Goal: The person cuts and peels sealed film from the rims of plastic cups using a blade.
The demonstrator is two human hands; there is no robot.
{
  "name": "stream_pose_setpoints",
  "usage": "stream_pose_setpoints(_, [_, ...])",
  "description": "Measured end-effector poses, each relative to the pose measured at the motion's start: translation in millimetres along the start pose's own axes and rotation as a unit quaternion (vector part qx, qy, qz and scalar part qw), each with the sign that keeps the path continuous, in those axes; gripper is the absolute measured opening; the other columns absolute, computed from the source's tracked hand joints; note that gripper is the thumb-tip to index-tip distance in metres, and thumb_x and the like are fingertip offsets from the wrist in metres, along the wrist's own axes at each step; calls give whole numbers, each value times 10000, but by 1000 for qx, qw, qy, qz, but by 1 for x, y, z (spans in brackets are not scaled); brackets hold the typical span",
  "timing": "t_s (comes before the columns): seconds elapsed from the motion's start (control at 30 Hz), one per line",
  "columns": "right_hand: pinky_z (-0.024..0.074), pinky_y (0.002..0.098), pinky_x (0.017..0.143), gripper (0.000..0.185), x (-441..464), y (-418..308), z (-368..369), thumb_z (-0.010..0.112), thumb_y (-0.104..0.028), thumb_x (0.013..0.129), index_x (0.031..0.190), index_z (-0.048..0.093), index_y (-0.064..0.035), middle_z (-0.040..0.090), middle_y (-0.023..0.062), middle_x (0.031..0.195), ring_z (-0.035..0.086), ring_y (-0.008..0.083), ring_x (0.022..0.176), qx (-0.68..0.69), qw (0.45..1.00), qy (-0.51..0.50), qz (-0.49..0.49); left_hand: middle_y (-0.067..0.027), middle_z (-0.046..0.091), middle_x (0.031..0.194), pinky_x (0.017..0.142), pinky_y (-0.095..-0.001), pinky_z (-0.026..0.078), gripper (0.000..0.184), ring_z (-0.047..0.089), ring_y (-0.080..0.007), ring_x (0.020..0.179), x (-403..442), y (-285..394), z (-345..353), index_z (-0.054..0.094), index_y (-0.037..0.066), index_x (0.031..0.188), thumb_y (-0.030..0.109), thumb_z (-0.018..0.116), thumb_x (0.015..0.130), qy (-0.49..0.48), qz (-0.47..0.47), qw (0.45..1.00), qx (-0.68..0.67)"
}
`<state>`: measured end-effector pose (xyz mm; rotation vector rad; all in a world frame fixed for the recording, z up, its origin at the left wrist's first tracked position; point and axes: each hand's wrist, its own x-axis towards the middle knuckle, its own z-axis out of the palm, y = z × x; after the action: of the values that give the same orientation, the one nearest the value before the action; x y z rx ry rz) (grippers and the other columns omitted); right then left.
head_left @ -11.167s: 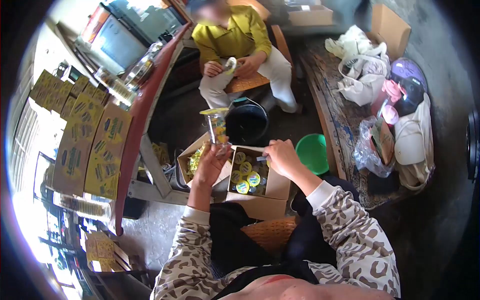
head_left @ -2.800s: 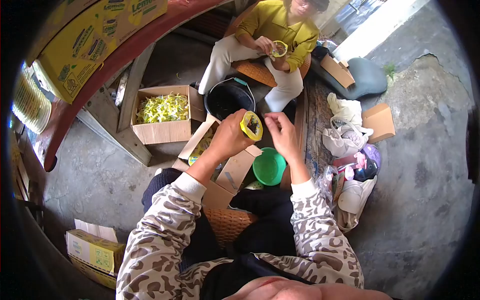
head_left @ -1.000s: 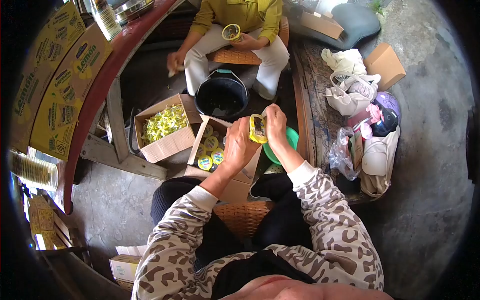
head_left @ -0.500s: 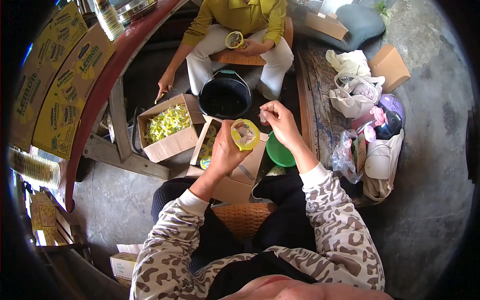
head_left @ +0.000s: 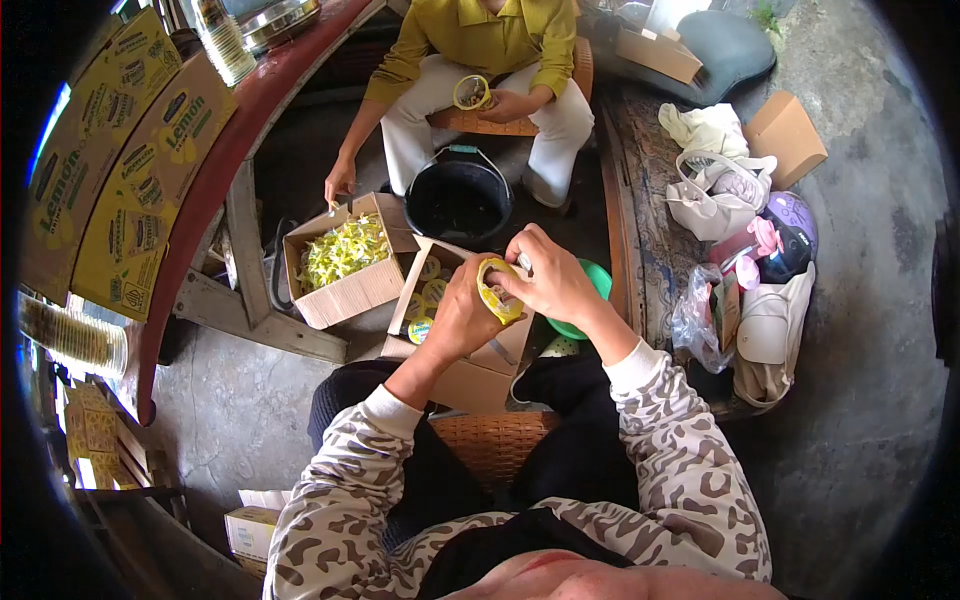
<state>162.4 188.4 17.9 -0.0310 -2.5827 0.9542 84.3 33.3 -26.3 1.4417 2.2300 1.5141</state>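
A yellow-rimmed clear cup (head_left: 503,303) is held by my left hand (head_left: 463,312), its open mouth tilted toward my right. My right hand (head_left: 545,277) is closed at the cup's mouth, with fingertips at or inside the rim. A small pale item (head_left: 524,261) shows between its fingers, too small to name. Below the cup stands an open cardboard box (head_left: 470,383) with several yellow-lidded cups (head_left: 434,291) in it. Left of that, another box (head_left: 361,300) holds a heap of yellow and white wrapped pieces (head_left: 346,250).
Across from me sits a person (head_left: 480,45) holding a similar cup, other hand at the box of wrapped pieces. A black bucket (head_left: 460,200) and green basin (head_left: 597,278) stand between us. Lemon cartons (head_left: 165,170) line the red-edged table (head_left: 262,90); bags (head_left: 720,205) and a helmet (head_left: 790,235) lie right.
My right hand has come back to the cup after being apart from it, with the small pale item in its fingers. The other person's hand has moved to the edge of the wrapped-pieces box.
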Motion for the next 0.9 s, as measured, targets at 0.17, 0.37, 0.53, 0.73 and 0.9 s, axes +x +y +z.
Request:
stream_pose_setpoints(0.17, [507, 422, 690, 296, -1, 5, 7, 749, -227, 781, 856, 533, -40, 529, 109, 878, 605, 312, 797, -135, 990, -1, -37, -172, 577, 1107, 897, -399, 479, 579, 599, -344, 1029, 0, 5, -1, 521, -19, 1196, 66, 790, 691, -10, 26, 1000, -4])
stream_pose_setpoints(0.37, [487, 424, 712, 240, -2, 1, 8, 708, -154, 772, 856, 523, -27, 508, 121, 868, 576, 314, 807, -176, 980, -10, -97, -161, 579, 1005, 800, -391, 495, 538, 613, -351, 934, 0, -2, -6, 532, -14, 1098, 113, 831, 668, -46, 5, 999, 16])
stream_pose_setpoints(0.53, [493, 414, 715, 215, -3, 2, 12, 691, -148, 785, 886, 545, -26, 507, 115, 887, 576, 302, 823, -167, 975, -38, -140, -219, 652, 905, 724, -448, 524, 502, 648, -435, 849, -1, 8, -12, 534, -14, 1005, 221, 831, 675, -95, -87, 991, -44])
stream_pose_setpoints(0.73, [498, 416, 720, 178, -4, 10, 15, 666, -118, 804, 891, 544, -23, 510, 116, 898, 584, 303, 837, -178, 971, -47, -151, -232, 664, 908, 728, -438, 531, 510, 658, -439, 873, 2, 5, -18, 542, -23, 1065, 206, 804, 692, -130, -63, 988, -46])
stream_pose_setpoints(0.9, [511, 414, 694, 155, -2, 7, 11, 654, -132, 836, 887, 549, -30, 535, 109, 915, 607, 312, 842, -121, 986, -61, -101, -216, 664, 905, 718, -433, 531, 504, 654, -439, 877, 2, 7, -17, 526, -12, 1073, 181, 805, 699, -99, -31, 993, -60])
